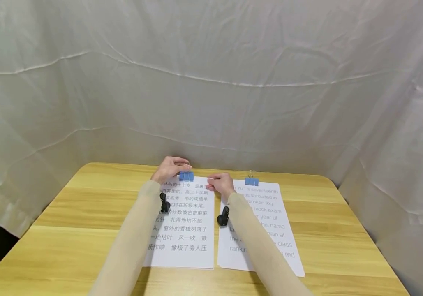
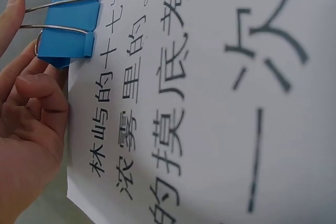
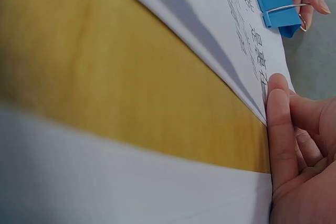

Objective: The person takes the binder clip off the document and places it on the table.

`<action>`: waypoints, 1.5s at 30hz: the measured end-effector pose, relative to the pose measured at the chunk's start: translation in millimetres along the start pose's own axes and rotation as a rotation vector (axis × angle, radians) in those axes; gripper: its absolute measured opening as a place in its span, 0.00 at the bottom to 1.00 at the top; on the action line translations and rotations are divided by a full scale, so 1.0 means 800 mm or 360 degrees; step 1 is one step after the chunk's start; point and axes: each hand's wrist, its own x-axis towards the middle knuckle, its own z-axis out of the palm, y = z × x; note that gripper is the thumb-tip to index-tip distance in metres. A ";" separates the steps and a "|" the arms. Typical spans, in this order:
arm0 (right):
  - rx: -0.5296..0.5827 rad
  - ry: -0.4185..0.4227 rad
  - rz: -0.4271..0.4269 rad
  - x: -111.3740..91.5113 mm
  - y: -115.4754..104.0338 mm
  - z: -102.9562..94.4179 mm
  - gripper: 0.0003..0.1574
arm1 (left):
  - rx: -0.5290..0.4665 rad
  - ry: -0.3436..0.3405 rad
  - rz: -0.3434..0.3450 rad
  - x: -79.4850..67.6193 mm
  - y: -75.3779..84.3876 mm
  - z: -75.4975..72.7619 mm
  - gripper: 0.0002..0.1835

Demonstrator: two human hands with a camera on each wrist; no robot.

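While both sleeved forearms (image 1: 131,234) stretch toward the far edge of the wood-grained table (image 1: 67,238), the left hand (image 1: 170,168) pinches a blue clip (image 1: 186,176) by its wire handles — the right hand (image 1: 222,183) pinches the top right corner of the clipped left stack (image 1: 187,228). A second stack (image 1: 266,209) lies nearer the table's right edge; pale cloth (image 1: 211,115) hangs behind.

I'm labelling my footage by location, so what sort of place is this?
Likely a makeshift filming space: pale fabric hangs behind and beside a wood-grain table, where printed Chinese pages and printed English pages lie.
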 end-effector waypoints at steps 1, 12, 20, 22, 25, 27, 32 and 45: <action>0.0001 0.0000 0.0000 0.000 0.000 0.000 0.17 | -0.0006 0.0015 -0.0003 0.000 0.000 0.000 0.27; 0.0011 -0.0002 0.0005 0.003 -0.001 0.014 0.16 | -0.0136 0.0292 -0.0038 -0.009 -0.007 -0.004 0.26; 0.0013 -0.0001 -0.0028 -0.001 0.004 0.025 0.16 | -0.0354 0.0490 -0.0008 -0.018 -0.014 -0.008 0.29; 0.0006 -0.0017 -0.0040 0.000 0.006 0.028 0.16 | -0.0410 0.0518 -0.0011 -0.020 -0.014 -0.010 0.30; -0.0023 -0.0019 -0.0045 0.000 0.006 0.030 0.16 | -0.0445 0.0525 -0.0005 -0.023 -0.015 -0.012 0.29; -0.0033 -0.0020 -0.0049 0.002 0.007 0.030 0.16 | -0.0443 0.0511 0.0000 -0.025 -0.014 -0.013 0.28; -0.0024 -0.0025 -0.0042 0.004 0.007 0.024 0.17 | -0.0406 0.0438 -0.0004 -0.028 -0.010 -0.014 0.29; -0.0026 -0.0019 -0.0042 0.008 0.005 0.021 0.17 | -0.0200 0.0393 -0.0002 -0.045 -0.012 -0.028 0.26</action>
